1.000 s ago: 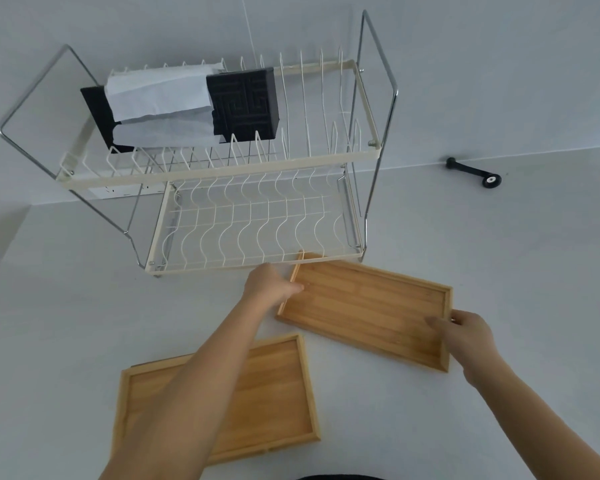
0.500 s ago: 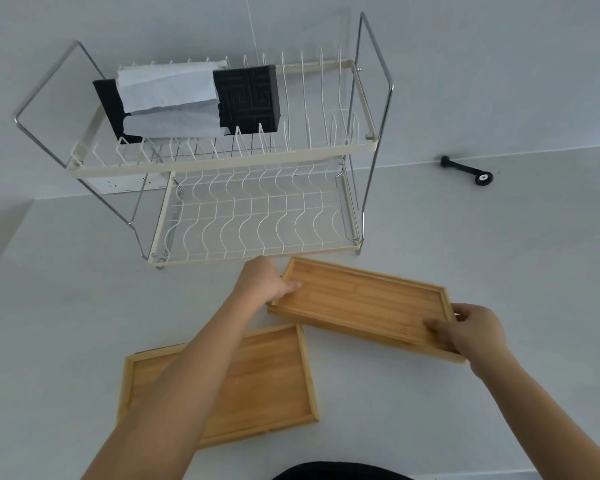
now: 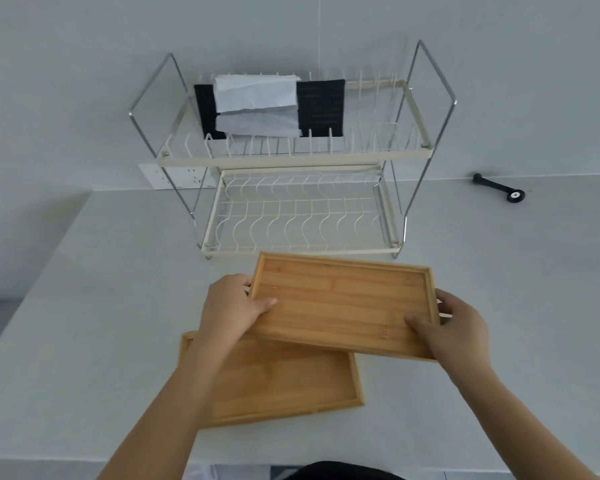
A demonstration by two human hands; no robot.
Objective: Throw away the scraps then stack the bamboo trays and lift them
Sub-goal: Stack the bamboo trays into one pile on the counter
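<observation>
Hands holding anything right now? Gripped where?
Yes: the upper rectangular bamboo tray, lifted. Left hand grips its left short edge, right hand its right short edge.

upper tray [image 3: 340, 303]: rectangular bamboo, shallow raised rim, open side up, nothing in it. held off the counter at its two short ends and tipped a bit, near long edge lower. its near-left part overlaps the other tray's far edge.

lower tray [image 3: 284, 379]: same bamboo kind, lying flat on the white counter, open side up, turned slightly. left part is hidden behind a forearm.
</observation>
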